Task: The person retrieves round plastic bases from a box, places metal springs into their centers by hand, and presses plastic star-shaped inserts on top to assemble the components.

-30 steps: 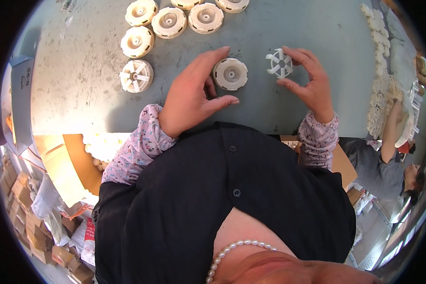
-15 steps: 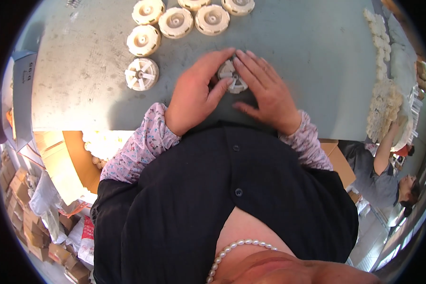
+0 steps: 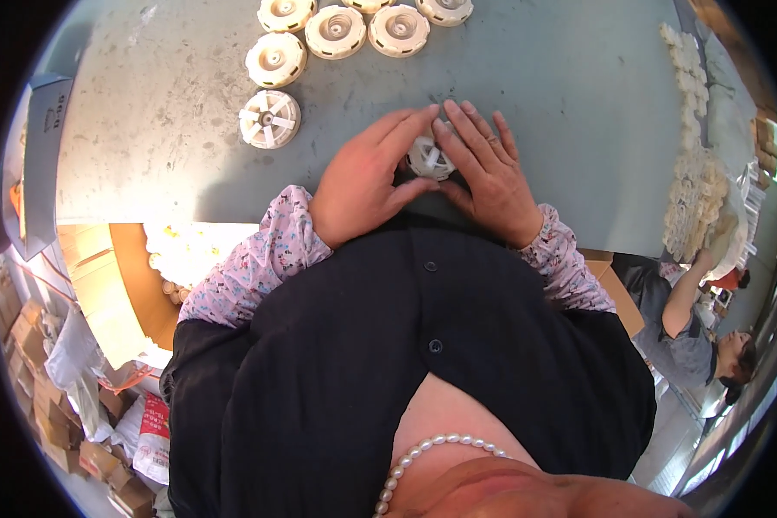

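Note:
A round white plastic part with spokes (image 3: 431, 159) lies on the grey table close in front of me, between both hands. From the left, my left hand (image 3: 364, 179) curves round it, thumb at its near edge. My right hand (image 3: 492, 180) closes on it from the right, fingers over its far right side and thumb near its lower edge. Fingers hide much of the rim. To the left rests a similar spoked round part (image 3: 269, 119). Beyond it several cream round plastic parts (image 3: 335, 33) stand in a group with their hollow centres up.
An open cardboard box (image 3: 129, 276) holding cream pieces stands below the table's left edge. White and cream pieces (image 3: 692, 190) are heaped along the table's right side, where another person (image 3: 686, 324) reaches in. A grey-blue box (image 3: 39, 164) is at the far left.
My right thumb has come in against the part, and my left thumb has slid from its top to its near edge. The view has shifted slightly.

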Tool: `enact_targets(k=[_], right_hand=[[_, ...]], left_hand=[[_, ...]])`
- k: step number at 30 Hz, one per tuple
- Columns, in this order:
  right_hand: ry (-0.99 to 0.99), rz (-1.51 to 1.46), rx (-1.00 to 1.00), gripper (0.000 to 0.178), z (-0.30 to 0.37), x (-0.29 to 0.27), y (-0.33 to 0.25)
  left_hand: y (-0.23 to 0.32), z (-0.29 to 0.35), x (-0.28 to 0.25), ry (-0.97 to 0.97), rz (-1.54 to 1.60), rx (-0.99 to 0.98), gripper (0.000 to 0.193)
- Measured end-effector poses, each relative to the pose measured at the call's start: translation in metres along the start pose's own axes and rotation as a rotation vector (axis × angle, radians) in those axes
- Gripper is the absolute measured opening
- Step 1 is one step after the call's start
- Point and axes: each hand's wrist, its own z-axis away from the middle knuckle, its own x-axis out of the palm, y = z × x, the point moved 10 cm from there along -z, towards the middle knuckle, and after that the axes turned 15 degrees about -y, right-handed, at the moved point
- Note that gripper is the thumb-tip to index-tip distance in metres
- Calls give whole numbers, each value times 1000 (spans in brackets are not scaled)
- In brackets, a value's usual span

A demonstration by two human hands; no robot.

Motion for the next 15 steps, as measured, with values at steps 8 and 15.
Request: enact_targets(k=[8,15], right_hand=[[-44,6,-24,78,1,-12,-5],[68,-589,-52,70,-7,-23,27]], left_hand=[[-3,-2,4,-51,21,-15,88],[-8,-6,3,-32,34,-54,96]])
